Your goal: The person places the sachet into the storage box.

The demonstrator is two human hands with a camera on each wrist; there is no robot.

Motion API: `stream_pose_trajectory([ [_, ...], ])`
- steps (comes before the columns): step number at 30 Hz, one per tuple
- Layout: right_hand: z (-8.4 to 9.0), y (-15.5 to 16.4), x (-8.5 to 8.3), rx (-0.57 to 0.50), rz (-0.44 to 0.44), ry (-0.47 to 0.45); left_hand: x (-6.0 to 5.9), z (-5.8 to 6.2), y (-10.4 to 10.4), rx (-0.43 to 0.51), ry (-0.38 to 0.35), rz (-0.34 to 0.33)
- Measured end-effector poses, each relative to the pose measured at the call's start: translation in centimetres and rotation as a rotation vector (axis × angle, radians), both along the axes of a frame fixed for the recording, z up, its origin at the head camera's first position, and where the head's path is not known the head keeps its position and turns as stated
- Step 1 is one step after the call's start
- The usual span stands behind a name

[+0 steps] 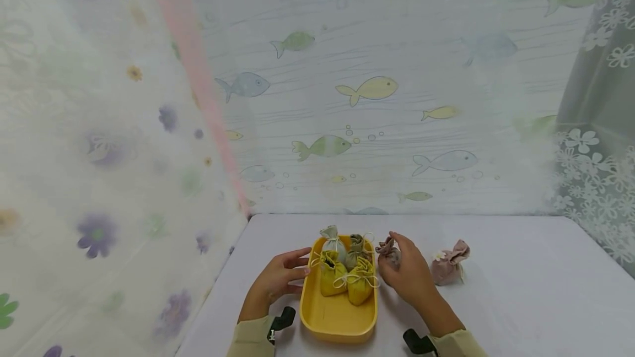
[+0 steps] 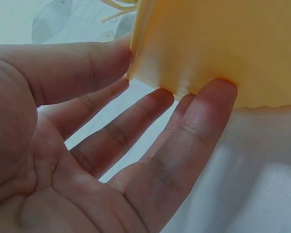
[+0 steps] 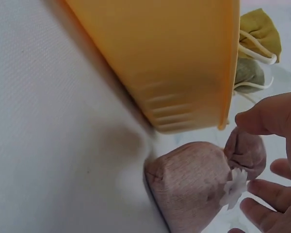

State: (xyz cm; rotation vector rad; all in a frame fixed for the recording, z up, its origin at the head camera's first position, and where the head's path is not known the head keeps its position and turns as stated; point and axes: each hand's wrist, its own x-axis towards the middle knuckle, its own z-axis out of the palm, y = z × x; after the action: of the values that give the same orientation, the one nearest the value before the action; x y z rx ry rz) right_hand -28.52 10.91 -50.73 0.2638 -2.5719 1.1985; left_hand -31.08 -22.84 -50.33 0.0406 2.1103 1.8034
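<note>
In the head view, my left hand (image 1: 281, 277) is at the left side of a yellow plastic tray (image 1: 339, 321); the left wrist view has its thumb and straight fingertips (image 2: 218, 94) against the tray wall. My right hand (image 1: 408, 271) is around a small dusky-pink drawstring pouch (image 3: 189, 179) beside the tray's right edge. Thumb and loosely bent fingers lie either side of the pouch's gathered neck, by a white flower (image 3: 234, 187). In the tray sit yellow pouches (image 1: 332, 280), a pale grey pouch (image 1: 334, 245) and an olive-brown pouch (image 1: 355, 252).
Another pink pouch (image 1: 448, 266) with a white flower stands on the white table (image 1: 526, 291), right of my right hand. A fish-print curtain (image 1: 372, 142) hangs behind the table, and a flower-print sheet (image 1: 129, 180) is on the left.
</note>
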Motion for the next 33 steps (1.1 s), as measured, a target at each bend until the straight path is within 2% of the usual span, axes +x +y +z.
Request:
stream_pose_trajectory([
  [5, 0.09, 0.13, -0.10, 0.005, -0.007, -0.128, 0.05, 0.05, 0.02, -0.003, 0.009, 0.000],
  [11, 0.11, 0.27, -0.20, 0.008, -0.030, -0.182, 0.04, 0.07, 0.04, -0.007, 0.019, -0.005],
  [18, -0.40, 0.10, -0.24, 0.007, -0.046, -0.127, -0.01, -0.25, -0.04, -0.009, 0.011, 0.007],
  [23, -0.80, 0.03, -0.46, 0.036, -0.094, -0.086, -0.03, -0.34, -0.06, -0.007, 0.007, 0.009],
  [33, -0.69, 0.30, -0.45, 0.001, -0.167, 0.025, -0.15, -0.38, -0.05, -0.004, 0.021, 0.005],
])
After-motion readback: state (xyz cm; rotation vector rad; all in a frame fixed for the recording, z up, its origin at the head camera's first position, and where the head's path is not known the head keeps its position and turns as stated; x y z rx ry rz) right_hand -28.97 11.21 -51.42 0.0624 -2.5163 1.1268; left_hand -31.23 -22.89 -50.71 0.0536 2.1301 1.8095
